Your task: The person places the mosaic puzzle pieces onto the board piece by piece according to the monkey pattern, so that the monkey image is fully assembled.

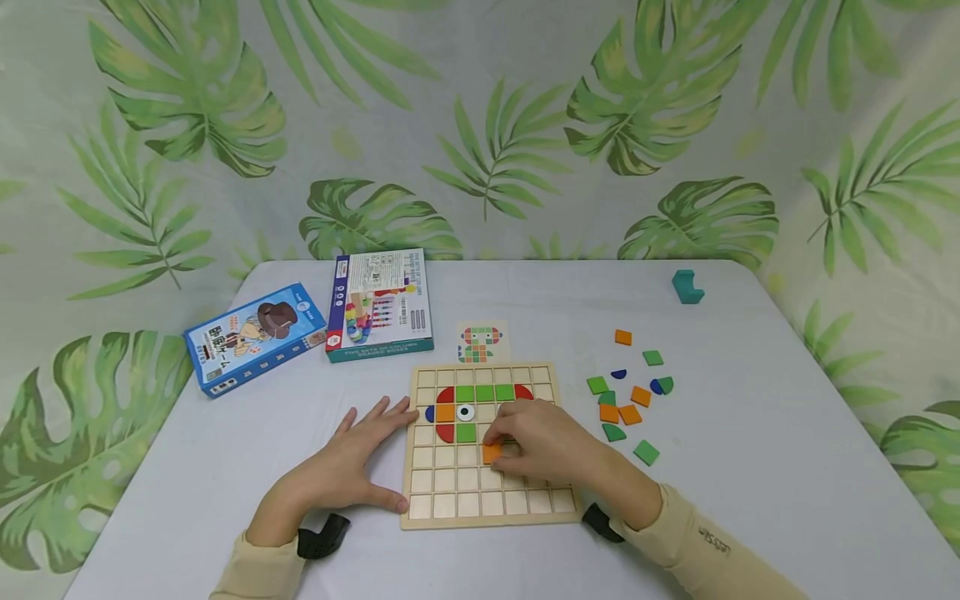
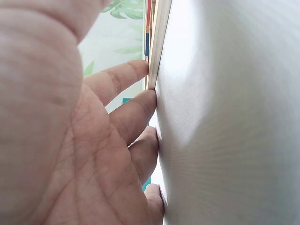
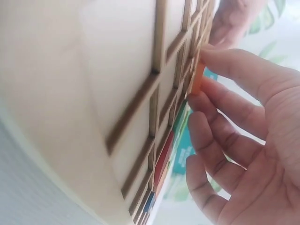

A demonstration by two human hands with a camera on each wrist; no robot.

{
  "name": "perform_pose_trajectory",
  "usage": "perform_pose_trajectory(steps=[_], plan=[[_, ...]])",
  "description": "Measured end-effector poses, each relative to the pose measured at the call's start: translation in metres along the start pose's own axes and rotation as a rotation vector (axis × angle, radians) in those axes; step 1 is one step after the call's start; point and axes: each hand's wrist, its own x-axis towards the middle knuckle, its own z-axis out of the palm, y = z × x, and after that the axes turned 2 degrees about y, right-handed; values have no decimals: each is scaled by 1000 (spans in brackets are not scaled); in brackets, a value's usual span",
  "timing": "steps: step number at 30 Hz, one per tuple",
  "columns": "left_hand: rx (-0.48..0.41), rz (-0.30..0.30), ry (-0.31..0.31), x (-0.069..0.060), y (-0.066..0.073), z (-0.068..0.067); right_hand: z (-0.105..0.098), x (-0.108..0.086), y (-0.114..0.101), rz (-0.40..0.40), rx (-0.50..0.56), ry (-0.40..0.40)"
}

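A wooden grid board point(image 1: 480, 522) lies in front of me with colored tiles in its upper cells. Among them are green squares point(image 1: 484, 392), red quarter-rounds point(image 1: 446, 395), a blue half-round point(image 1: 430, 413) and a round eye tile point(image 1: 465, 412). My right hand point(image 1: 551, 442) pinches an orange square tile point(image 1: 491, 453) between thumb and fingers over the board's middle. In the right wrist view that orange tile point(image 3: 197, 79) stands tilted against the grid. With fingers spread, my left hand point(image 1: 337, 467) touches the board's left edge; its fingertips point(image 2: 143, 68) meet the rim in the left wrist view.
A pattern card point(image 1: 483, 342) lies just behind the board. Loose green, orange and blue tiles point(image 1: 630, 414) are scattered to the right. Two boxes, a blue one point(image 1: 255, 337) and a white-and-teal one point(image 1: 381, 304), sit at back left. A teal block point(image 1: 686, 287) stands far right.
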Motion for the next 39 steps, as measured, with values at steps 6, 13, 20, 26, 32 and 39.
perform_pose_trajectory(steps=[6, 13, 20, 26, 32, 39], plan=[[2, -4, -1, 0, 0, -1, -2, 3, -3, -11, -14, -7], [2, 19, 6, 0, 0, -2, -3, 8, -5, -12, -38, -17], [0, 8, 3, 1, 0, -1, -4, 11, -5, -21, -50, -27], [2, 7, 5, 1, -1, 0, -4, 11, -5, -27, -49, -44], [2, 3, 2, 1, -1, 0, -5, 12, -4, -29, -41, -47], [-8, 2, 1, -1, 1, -1, -14, 7, 8, 25, -5, -26]])
